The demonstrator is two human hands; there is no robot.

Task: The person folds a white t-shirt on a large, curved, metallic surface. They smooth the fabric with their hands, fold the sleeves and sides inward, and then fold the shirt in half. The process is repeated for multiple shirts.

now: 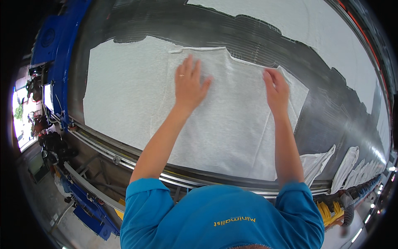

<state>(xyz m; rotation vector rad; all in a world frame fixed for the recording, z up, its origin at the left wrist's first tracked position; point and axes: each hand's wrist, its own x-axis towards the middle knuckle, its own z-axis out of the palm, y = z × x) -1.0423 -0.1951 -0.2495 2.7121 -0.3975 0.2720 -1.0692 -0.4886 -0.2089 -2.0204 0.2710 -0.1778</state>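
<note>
At about nine o'clock a blue machine frame (62, 45) runs along the rim, and below it, near seven o'clock, a metal rail (99, 151) edges the dark, ribbed conveyor surface (257, 37). On that surface, from ten o'clock toward the centre, a large white cloth sheet (120, 95) lies flat.

Over the right part of the sheet lies a white towel (232, 124), spread flat from roughly twelve o'clock down to five o'clock; its upper edge shows a small rolled fold near the top left corner.

The left hand (188, 85) rests on the towel just left of centre, toward eleven o'clock. It is fully open, fingers spread and pointing away from the person, palm pressed flat on the cloth, gripping nothing. A ring sits on one finger. The bare forearm runs straight down toward six o'clock into a blue sleeve (149, 199).

The right hand (277, 91) lies at about one o'clock, near the towel's upper right edge. Its fingers are held together and curl down onto the cloth at the tips; whether they pinch the fabric I cannot tell. Its forearm runs nearly straight down to the other blue sleeve.

At four o'clock, a row of folded white cloths (352, 166) lines the conveyor's near edge. Another white sheet (323, 29) lies at one o'clock.
</note>
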